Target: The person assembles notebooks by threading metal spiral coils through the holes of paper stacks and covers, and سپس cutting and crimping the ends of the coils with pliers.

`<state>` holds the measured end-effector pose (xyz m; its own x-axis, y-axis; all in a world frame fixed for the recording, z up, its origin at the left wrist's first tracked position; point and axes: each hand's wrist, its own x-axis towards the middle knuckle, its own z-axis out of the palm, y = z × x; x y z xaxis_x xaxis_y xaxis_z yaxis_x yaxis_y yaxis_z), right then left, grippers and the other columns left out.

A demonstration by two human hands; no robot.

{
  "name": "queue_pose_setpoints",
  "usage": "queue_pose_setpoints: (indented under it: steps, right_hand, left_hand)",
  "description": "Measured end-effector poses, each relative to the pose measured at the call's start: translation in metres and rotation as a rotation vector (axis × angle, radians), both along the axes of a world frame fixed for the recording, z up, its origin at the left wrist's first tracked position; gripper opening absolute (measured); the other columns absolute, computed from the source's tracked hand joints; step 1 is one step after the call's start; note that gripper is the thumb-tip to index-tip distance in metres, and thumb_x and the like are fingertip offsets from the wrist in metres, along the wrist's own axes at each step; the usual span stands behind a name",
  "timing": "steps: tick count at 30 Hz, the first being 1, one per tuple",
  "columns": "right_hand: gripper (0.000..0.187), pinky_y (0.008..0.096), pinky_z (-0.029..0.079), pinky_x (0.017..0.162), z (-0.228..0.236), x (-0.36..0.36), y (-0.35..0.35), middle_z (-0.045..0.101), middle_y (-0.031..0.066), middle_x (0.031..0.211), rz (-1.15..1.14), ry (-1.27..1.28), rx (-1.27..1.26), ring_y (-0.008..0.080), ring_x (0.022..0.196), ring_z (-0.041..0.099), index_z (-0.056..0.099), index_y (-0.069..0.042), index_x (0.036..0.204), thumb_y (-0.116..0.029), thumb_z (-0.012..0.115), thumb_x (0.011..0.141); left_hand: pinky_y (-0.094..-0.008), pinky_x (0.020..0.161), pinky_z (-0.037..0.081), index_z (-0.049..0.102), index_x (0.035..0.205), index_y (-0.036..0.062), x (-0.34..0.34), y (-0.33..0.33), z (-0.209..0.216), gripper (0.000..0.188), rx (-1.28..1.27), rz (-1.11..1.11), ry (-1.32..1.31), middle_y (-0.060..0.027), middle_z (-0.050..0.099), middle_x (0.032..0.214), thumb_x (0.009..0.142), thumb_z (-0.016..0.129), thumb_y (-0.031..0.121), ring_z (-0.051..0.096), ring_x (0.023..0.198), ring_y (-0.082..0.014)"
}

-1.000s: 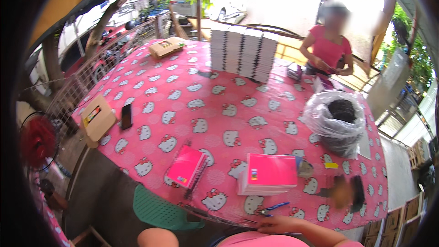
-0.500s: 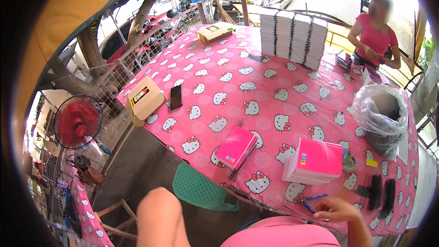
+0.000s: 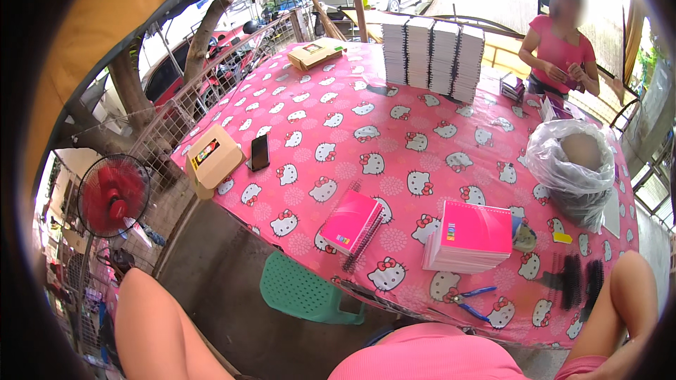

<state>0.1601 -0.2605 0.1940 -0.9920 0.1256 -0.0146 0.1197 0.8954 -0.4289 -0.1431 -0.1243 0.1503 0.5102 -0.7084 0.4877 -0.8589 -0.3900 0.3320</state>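
Observation:
Neither of my hands shows; my bent left arm [image 3: 158,324] is at the lower left and my bent right arm [image 3: 634,288] at the lower right. Pliers with blue handles [image 3: 462,300] lie on the pink tablecloth near its front edge, handles spread. Just behind them sits a stack of pink-covered notebooks [image 3: 475,229]. Left of it, a smaller pile of pink spiral notebooks [image 3: 352,221] rests with black coils along its right side. Bundles of black binding coils [image 3: 571,283] lie near my right arm.
Tall stacks of bound pages [image 3: 436,56], cardboard boxes [image 3: 317,53] and a phone [image 3: 260,152] are on the table. A plastic bag with dark contents [image 3: 574,176] stands at right. A person in pink [image 3: 560,56] handles something small across the table. A green stool [image 3: 303,288] and fan [image 3: 113,195] stand left.
My right hand has left the pliers and gone out of view, leaving them on the tablecloth. Both elbows have swung outward. The view has shifted slightly.

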Motion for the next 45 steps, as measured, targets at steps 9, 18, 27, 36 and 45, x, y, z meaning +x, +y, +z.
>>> queue_pose_setpoints:
  steps: [9, 18, 27, 36, 45]
  right_hand:
    - [0.032, 0.034, 0.037, 0.067, -0.049, 0.016, 0.013, 0.051, 0.0073, 0.084, -0.322, 0.19, 0.043, 0.0188, 0.072, 0.048, 0.056, -0.004, 0.082, -0.035, 0.05, 0.08]
    - [0.033, 0.0344, 0.037, 0.068, -0.117, 0.029, 0.02, 0.051, 0.0073, 0.083, -0.852, 0.455, -0.102, 0.0189, 0.072, 0.048, 0.056, -0.004, 0.082, -0.037, 0.049, 0.082]
    - [0.034, 0.0348, 0.037, 0.069, -0.175, 0.026, 0.03, 0.052, 0.0074, 0.082, -1.26, 0.71, -0.284, 0.019, 0.072, 0.047, 0.055, -0.005, 0.082, -0.038, 0.048, 0.084]
    - [0.035, 0.0352, 0.037, 0.07, -0.215, 0.017, 0.036, 0.052, 0.0075, 0.082, -1.406, 0.879, -0.373, 0.0191, 0.072, 0.047, 0.055, -0.005, 0.082, -0.039, 0.048, 0.086]
    - [0.036, 0.0356, 0.037, 0.07, -0.248, 0.015, 0.031, 0.052, 0.0076, 0.081, -1.514, 0.947, -0.495, 0.0191, 0.073, 0.047, 0.054, -0.005, 0.082, -0.04, 0.047, 0.088]
  left_hand:
    - [-0.0469, 0.094, 0.043, 0.068, 0.103, -0.0008, -0.004, -0.007, -0.009, 0.028, -0.026, 0.045, -0.017, -0.023, 0.065, 0.103, 0.09, 0.056, 0.021, 0.062, 0.097, -0.0328]
    - [-0.0459, 0.093, 0.043, 0.068, 0.103, -0.0008, -0.009, -0.017, -0.005, 0.028, -0.038, 0.085, -0.013, -0.0226, 0.066, 0.103, 0.09, 0.057, 0.022, 0.062, 0.097, -0.0321]
    - [-0.0449, 0.093, 0.043, 0.068, 0.102, -0.0009, -0.01, -0.021, -0.006, 0.028, -0.03, 0.075, -0.01, -0.0222, 0.066, 0.103, 0.089, 0.058, 0.022, 0.062, 0.097, -0.0313]
    - [-0.0439, 0.093, 0.043, 0.068, 0.102, -0.001, -0.023, -0.036, 0.003, 0.028, -0.039, 0.126, 0.004, -0.0218, 0.066, 0.102, 0.089, 0.06, 0.022, 0.062, 0.097, -0.0306]
    - [-0.0429, 0.093, 0.043, 0.068, 0.101, -0.001, -0.044, -0.046, 0.011, 0.028, -0.092, 0.294, 0.085, -0.0214, 0.066, 0.102, 0.088, 0.061, 0.023, 0.062, 0.097, -0.0298]
